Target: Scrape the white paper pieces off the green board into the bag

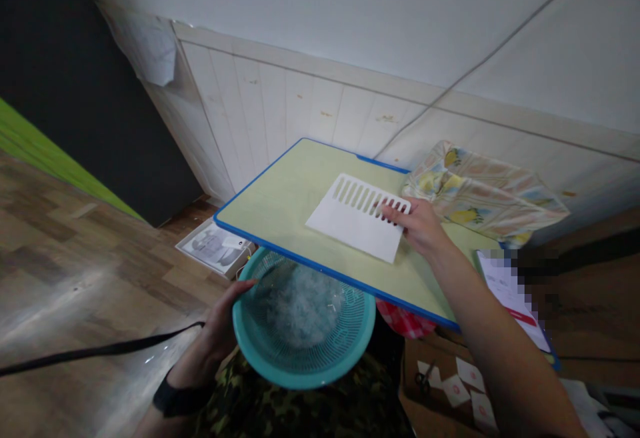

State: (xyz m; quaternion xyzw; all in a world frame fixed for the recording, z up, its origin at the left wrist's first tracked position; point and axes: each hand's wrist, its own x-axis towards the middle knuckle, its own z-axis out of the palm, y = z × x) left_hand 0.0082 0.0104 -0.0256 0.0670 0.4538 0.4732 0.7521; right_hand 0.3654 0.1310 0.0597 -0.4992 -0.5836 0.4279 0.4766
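My right hand (pixel 417 221) grips one end of a flat white plastic scraper (pixel 353 228) with a row of long slots along its far edge. The scraper is over the pale yellow, blue-edged table top (pixel 280 185); whether it touches the surface I cannot tell. Below the table's front edge, my left hand (pixel 225 315) holds the rim of a turquoise plastic colander (pixel 305 381) in front of my body. Inside the colander lie loose, clear-to-white pieces (pixel 305 305), too blurred to name. Part of the colander's far side is hidden under the table edge.
A patterned cloth (pixel 480 191) with yellow fruit lies at the table's back right. Papers (pixel 515 298) rest at the right end. On the floor left is a flat white box (pixel 213 248). Scissors (pixel 425 378) and paper cards (pixel 455 390) are low on the right.
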